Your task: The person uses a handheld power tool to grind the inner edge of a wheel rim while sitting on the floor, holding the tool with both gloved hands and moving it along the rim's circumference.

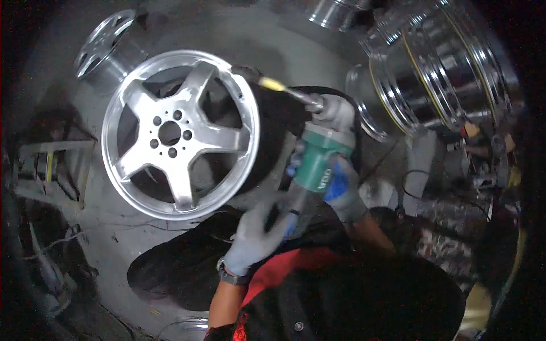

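The green power tool (318, 162) hides part of the right hand (345, 190). The left hand (255, 236) is blurred, its grip unclear. The yellow tip (272, 84) is also blurred. The view's top edge cuts one chrome rim (334, 13). Toward the right side of the floor (296, 48), small pieces (449, 250) are indistinct.

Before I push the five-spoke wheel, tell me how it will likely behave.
The wheel looks like stiff metal, so it probably won't bend. Its smooth, shiny rim may be slippery, and its round shape suggests it could roll on edge.
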Demonstrator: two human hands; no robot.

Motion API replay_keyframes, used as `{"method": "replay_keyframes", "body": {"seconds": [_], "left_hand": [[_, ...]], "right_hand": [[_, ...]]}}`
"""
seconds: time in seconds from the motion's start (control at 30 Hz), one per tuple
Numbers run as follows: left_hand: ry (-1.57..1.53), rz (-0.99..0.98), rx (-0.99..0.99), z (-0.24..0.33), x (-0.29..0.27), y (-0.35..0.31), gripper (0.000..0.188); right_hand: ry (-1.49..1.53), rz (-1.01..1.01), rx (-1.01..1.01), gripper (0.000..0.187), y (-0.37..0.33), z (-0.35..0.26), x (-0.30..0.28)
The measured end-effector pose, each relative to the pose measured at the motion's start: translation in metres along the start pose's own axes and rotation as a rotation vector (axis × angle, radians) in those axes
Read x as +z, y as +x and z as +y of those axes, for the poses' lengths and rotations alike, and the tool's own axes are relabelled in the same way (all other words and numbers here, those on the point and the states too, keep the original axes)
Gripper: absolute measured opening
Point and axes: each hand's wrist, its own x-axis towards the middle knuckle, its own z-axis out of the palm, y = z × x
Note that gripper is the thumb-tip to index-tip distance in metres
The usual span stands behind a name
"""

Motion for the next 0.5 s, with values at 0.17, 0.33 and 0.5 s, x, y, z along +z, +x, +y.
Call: {"method": "replay_keyframes", "body": {"seconds": [0.17,0.33,0.5], "left_hand": [[-0.044,0.406,-0.370,-0.007,-0.040,-0.005,0.023],[-0.411,0.744,-0.287,-0.012,-0.105,-0.006,0.030],[-0.337,0.704,-0.164,-0.025,-0.176,-0.028,0.041]], "right_hand": [[-0.156,0.119,0.101,0.068,0.008,0.005,0.017],[-0.180,0.119,0.091,0.069,0.014,0.006,-0.004],[-0.084,0.021,0.034,0.071,0.011,0.009,-0.035]]}}
